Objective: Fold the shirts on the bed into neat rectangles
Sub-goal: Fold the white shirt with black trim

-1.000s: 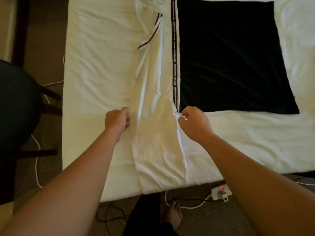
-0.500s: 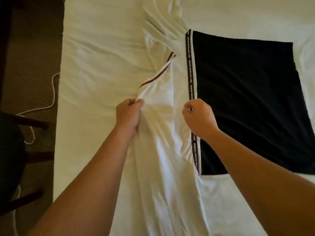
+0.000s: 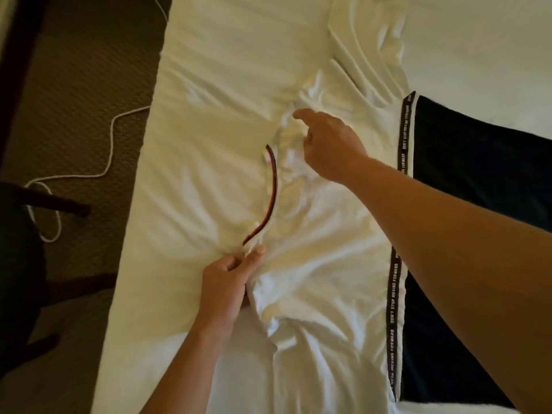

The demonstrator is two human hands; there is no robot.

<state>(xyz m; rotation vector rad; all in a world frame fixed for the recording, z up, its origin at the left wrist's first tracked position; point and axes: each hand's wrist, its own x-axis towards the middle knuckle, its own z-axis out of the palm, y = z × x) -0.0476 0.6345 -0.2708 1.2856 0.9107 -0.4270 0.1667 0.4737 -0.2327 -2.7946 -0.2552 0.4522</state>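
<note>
Left hand [image 3: 227, 282] pinches rumpled white shirt [image 3: 316, 264] (red-trimmed collar).

We see a white-sheeted bed [image 3: 215, 85] bearing a rumpled white shirt [image 3: 322, 279] beside a black cloth [image 3: 478, 180].

The left hand [image 3: 228, 282] reaches in from below on a bare forearm, thumb and fingers curled in a pinching grip. The right hand [image 3: 330, 144] stretches farther forward from the right side, fingers loosely extended, index finger pointing ahead.
</note>
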